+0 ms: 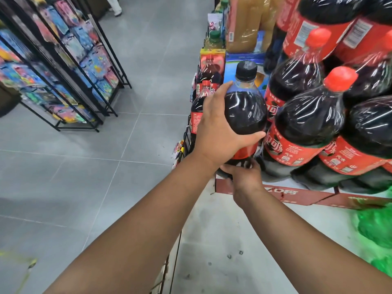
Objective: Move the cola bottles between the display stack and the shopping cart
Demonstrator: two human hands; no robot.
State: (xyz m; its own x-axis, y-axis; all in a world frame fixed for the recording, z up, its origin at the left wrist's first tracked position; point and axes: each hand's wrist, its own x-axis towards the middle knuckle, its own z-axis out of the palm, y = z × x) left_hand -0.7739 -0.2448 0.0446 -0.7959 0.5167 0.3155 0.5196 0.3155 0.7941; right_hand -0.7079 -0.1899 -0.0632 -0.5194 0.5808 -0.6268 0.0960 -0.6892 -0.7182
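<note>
You stand at the near left corner of the display stack (307, 128), where film-wrapped packs of red-capped cola lean on one another above a red cardboard tray (282, 194), with one loose cola bottle (246, 111) held in both hands against that corner. The bottle is upright, touching the wrapped pack beside it, with its base at the tray's corner. Whether it rests on the tray or hangs free of it cannot be told, and no shopping cart can be made out. Your left hand (218, 134) is splayed wide over the bottle's dark shoulder, thumb hooked toward the stack. Your right hand (244, 177) curls round the base, partly hidden under the left wrist. The main danger is weight on a smooth, rounded surface: the upper hand has only the curve to hold, so a slip would probably drop a full bottle past the tray onto the tiled floor (84, 166) left of the stack. A sideways drag could also tug the film of the neighbouring pack and unsettle the tilted bottles above it. Smaller still, the base could catch the tray's lip and twist the black cap (246, 70) end out of line.
</note>
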